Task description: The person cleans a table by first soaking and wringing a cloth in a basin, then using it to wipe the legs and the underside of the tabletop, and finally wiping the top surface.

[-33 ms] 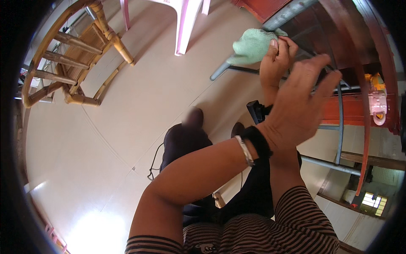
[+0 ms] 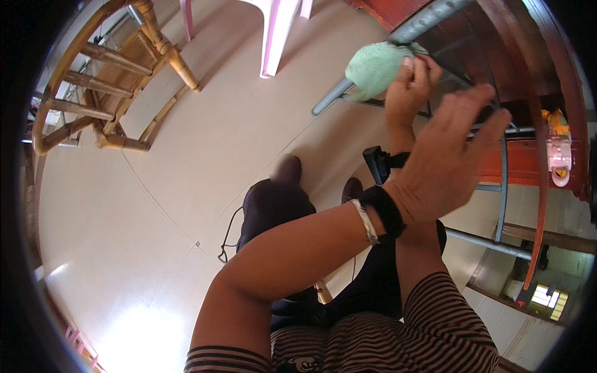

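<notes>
My right hand (image 2: 410, 87) reaches out beneath my left arm and grips a light green cloth (image 2: 376, 69) between thumb and fingers. The cloth lies wrapped over a grey metal tube (image 2: 429, 20) of a frame, and the tube's end sticks out below it. Crossed above my right forearm, my left hand (image 2: 444, 155) has its fingers stretched out and apart, with nothing seen in it. Its fingertips are slightly blurred and overlap the reddish-brown furniture (image 2: 516, 56) behind the frame; whether they touch it I cannot tell. A black device (image 2: 376, 165) is strapped at my right wrist.
A bamboo chair (image 2: 118, 93) stands at the far left. The legs of a white and pink plastic stool or chair (image 2: 273, 43) show at the top. A pink cup (image 2: 559, 158) stands at the right by the red furniture. Pale tiled floor (image 2: 155, 205) lies below.
The green cloth has shifted slightly and bunched differently along the tube under my right hand. The whole view has moved a little; my left hand stays spread.
</notes>
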Demonstrator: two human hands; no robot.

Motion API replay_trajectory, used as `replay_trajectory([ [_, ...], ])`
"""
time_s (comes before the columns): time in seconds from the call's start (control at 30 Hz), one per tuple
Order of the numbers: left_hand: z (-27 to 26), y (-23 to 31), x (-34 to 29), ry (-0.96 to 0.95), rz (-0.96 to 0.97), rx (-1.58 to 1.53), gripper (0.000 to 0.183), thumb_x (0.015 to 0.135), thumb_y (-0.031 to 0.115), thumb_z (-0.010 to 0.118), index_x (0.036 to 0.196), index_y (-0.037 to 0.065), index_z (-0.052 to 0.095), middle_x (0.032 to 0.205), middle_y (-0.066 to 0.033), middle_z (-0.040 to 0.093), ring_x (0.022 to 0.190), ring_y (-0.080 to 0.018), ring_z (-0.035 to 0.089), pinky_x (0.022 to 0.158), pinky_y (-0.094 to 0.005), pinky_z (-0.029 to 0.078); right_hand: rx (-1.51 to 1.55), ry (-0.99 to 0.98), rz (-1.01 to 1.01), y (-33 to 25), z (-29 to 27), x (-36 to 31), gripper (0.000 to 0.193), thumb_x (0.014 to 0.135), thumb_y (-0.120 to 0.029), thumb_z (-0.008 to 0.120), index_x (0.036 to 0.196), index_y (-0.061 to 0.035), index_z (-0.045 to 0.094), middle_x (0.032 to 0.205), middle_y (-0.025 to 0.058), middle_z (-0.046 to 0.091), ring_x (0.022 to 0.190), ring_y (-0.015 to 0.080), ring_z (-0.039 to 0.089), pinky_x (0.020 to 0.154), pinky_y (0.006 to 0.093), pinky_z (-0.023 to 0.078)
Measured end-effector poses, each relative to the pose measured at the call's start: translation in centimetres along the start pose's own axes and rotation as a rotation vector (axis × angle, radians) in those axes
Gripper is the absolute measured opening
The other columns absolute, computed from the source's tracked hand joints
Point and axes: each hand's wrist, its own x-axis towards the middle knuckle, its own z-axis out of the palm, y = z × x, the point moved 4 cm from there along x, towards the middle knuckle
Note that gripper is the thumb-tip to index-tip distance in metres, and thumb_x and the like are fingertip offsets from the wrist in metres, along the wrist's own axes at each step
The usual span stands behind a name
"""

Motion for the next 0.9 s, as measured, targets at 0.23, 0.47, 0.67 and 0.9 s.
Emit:
replay_trajectory([
  [0.23, 0.2, 0.0, -1.1, -0.133, -0.114, -0.107, 0.050, 0.078, -0.006, 0.062, 0.127, 0.000, 0.057, 0.133, -0.0261, 0.046, 0.112, -0.0417, 0.056, 0.084, -0.0452, 0.055, 0.773, -0.011, 0.782, 2.0, 6.6, -3.4, 0.032, 0.106, -0.027, 0.044, 0.109, 0.0015, 0.058, 0.109, 0.0143, 0.061, 0.091, 0.0253, 0.062, 0.079, 0.0398, 0.055],
  [0.47, 0.5, -1.1, -1.2, -0.114, -0.055, -0.095, 0.046, 0.081, 0.003, 0.062, 0.124, -0.008, 0.051, 0.133, -0.0319, 0.043, 0.105, -0.0400, 0.053, 0.081, -0.0430, 0.052, 1.307, -0.218, 1.140, 3.3, 16.5, -13.5, 0.043, 0.105, -0.041, 0.037, 0.136, -0.0128, 0.047, 0.119, 0.0099, 0.061, 0.110, 0.0284, 0.058, 0.097, 0.0481, 0.048],
  [0.67, 0.9, -1.1, -1.1, -0.103, -0.154, -0.127, 0.037, 0.085, -0.002, 0.060, 0.122, -0.002, 0.059, 0.128, -0.0259, 0.049, 0.104, -0.0372, 0.058, 0.081, -0.0428, 0.053, 1.074, -0.561, 1.483, 4.5, 14.3, -17.0, 0.034, 0.098, -0.033, 0.059, 0.121, -0.0081, 0.060, 0.111, 0.0055, 0.061, 0.112, 0.0219, 0.055, 0.097, 0.0460, 0.045],
  [0.9, -0.2, -1.8, -0.6, -0.031, -0.081, -0.047, 0.042, 0.079, 0.005, 0.062, 0.116, -0.011, 0.057, 0.122, -0.0311, 0.050, 0.101, -0.0372, 0.055, 0.076, -0.0397, 0.054, 1.275, -0.007, 0.997, 0.7, 3.3, -6.6, 0.022, 0.093, -0.016, 0.063, 0.114, -0.0084, 0.067, 0.108, 0.0088, 0.066, 0.096, 0.0207, 0.064, 0.078, 0.0349, 0.054],
])
